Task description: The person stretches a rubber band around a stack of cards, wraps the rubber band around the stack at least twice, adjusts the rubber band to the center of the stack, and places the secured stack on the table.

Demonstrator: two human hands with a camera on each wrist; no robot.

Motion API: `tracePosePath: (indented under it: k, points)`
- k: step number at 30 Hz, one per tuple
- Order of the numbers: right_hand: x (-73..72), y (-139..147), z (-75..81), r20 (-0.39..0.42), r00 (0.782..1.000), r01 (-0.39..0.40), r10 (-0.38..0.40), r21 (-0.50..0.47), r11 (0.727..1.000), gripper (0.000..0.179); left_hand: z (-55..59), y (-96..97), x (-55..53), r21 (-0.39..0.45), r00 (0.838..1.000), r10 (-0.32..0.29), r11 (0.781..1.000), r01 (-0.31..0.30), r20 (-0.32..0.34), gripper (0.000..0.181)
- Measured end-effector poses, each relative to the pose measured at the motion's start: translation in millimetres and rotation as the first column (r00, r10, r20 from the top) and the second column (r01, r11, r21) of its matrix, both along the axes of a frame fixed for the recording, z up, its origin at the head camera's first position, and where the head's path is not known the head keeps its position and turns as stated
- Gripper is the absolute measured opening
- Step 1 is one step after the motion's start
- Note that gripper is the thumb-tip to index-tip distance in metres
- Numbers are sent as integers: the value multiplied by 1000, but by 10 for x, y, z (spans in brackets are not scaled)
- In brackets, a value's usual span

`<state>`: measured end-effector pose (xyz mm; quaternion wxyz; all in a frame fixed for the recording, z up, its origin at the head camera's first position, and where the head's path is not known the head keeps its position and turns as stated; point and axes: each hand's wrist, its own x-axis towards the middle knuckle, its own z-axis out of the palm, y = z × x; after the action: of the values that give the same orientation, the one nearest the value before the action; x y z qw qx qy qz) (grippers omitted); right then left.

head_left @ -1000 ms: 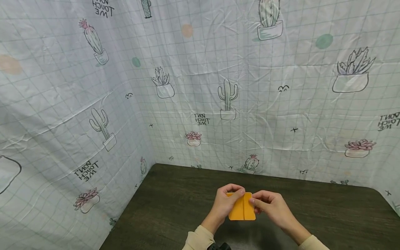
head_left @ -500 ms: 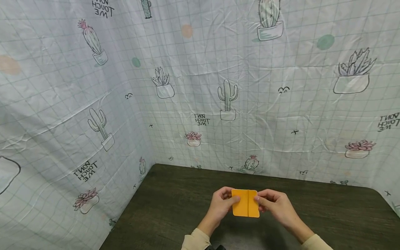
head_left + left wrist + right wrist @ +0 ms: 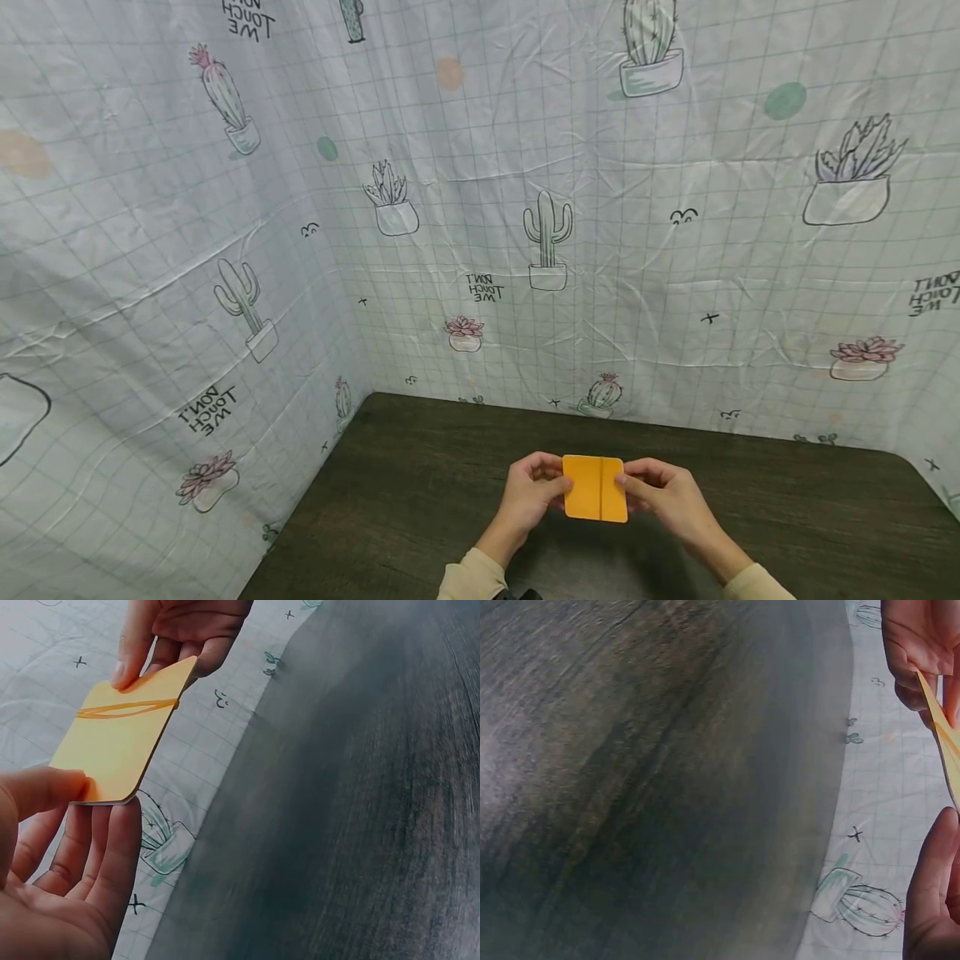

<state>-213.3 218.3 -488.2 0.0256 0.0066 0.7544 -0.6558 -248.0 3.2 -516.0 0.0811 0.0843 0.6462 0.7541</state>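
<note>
A small yellow notebook with rounded corners is held up over the dark table, its cover facing me. An orange elastic band runs across the cover, nearer the right-hand end; its strands spread slightly in the left wrist view. My left hand pinches the notebook's left edge, thumb on the cover and fingers behind. On the opposite edge, my right hand pinches with its thumb on the front; its other fingers are partly hidden behind. The right wrist view catches the notebook only edge-on at the frame's side.
Beneath both hands spreads a dark wood-grain table. A white curtain printed with cacti and grid lines hangs behind it and along the left side. A small black object shows at the bottom edge beside the left sleeve.
The notebook has shifted a little to the right. My left thumb has moved from the notebook's top, near the band, to its left edge. The right hand keeps its pinch.
</note>
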Motion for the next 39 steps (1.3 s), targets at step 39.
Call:
tracePosePath:
  k: [39]
  points:
    - [-176,-18,-605,89,986,124,-141,172,977,18,-543,186,-137,-226,992,127,966,-121,9,26]
